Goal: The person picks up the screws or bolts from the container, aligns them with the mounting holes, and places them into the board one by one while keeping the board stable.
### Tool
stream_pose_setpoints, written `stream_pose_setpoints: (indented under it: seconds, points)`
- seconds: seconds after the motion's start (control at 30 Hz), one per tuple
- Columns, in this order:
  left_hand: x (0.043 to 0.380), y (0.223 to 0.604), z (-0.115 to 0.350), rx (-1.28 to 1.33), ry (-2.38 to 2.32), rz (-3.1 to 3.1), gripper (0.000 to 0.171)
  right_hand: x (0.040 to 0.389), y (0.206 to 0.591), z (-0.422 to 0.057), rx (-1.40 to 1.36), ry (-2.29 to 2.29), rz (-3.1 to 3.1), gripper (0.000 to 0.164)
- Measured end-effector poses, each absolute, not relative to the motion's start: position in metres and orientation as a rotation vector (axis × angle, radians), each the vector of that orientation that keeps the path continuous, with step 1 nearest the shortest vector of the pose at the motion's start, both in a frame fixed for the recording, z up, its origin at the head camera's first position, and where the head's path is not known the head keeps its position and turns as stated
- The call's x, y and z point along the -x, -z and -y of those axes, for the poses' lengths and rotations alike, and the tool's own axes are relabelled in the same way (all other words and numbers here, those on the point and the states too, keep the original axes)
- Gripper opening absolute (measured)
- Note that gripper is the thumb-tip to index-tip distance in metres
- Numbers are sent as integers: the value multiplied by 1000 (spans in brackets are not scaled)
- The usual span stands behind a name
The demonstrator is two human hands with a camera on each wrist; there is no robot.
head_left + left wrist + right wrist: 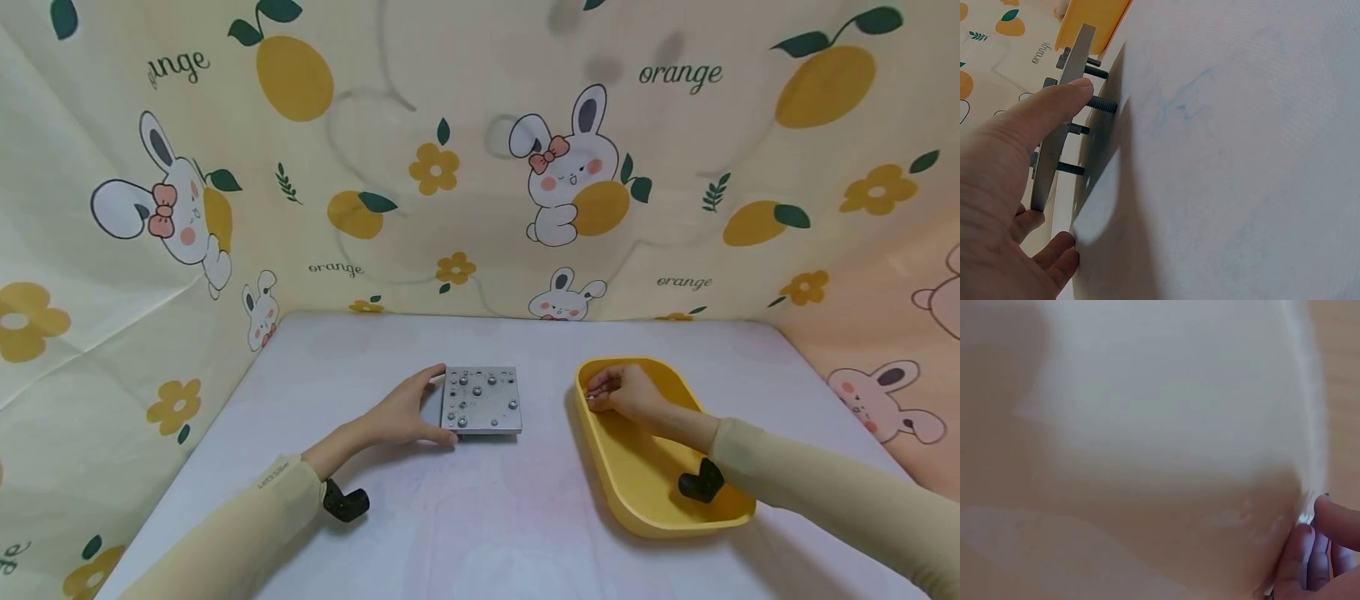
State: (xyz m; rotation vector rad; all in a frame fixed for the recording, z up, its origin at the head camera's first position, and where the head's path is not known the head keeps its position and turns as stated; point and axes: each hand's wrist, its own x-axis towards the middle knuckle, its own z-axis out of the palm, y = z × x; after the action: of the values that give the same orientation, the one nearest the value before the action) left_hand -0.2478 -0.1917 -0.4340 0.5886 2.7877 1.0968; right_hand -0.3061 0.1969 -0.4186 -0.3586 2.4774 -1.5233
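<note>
A square silver metal plate (483, 417) stands at mid-table, with several bolts through it. My left hand (401, 414) grips its left side, thumb at the near edge and fingers at the far edge. In the left wrist view the bolt shanks (1104, 104) stick out beneath the plate, above the table surface. My right hand (633, 393) is inside the yellow tray (637, 475), near its far left corner. Thumb and fingers there pinch a small shiny metal piece (1304, 518); its exact kind is too small and blurred to tell.
The tray's raised rim (600, 475) surrounds the right hand. A white table (525, 508) lies below, backed by a patterned cloth (465, 125) with rabbits and oranges. Black wrist mounts (347, 502) hang under both sleeves.
</note>
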Motion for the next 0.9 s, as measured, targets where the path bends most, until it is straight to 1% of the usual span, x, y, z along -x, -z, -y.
stream_pose_setpoints:
  seconds: [0.2,0.33,0.47,0.7,0.9]
  points:
    - [248,433,192,-595,-1092,-2791,120,305,416,-202,293,1635,-2404,28]
    - [247,433,193,-600,-1093,-2790,121,300,409,-203,258,1625,-2424,27]
    - [247,433,193,-595,-1088,-2790,121,293,396,-203,238,1599,-2497,27]
    - [245,431,193,-589,-1108,-2772,120,291,371,-205,180,1763,-2505,32]
    - [244,430,193,-603,-1118,-2769,120,295,351,-191,264,1910,-2516,33]
